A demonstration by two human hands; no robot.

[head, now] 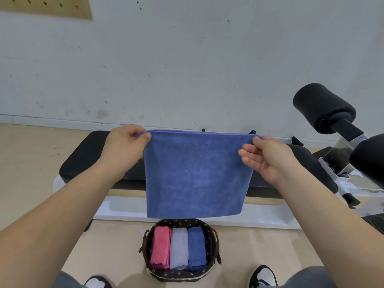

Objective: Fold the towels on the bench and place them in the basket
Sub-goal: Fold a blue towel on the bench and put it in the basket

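Head view, towel: blue towel [195, 175] hung flat in front of the bench [87, 154], its lower hem just far of the basket [178, 221].
Left hand [126, 142]: thumb and forefinger pinched the top left corner.
Right hand [268, 159]: pinched the top right corner, other fingers loosely spread.
Step, judged: keep the hem taut and meet the corners evenly.
Room: three folded towels [178, 248] filled the basket; little spare width, probably.
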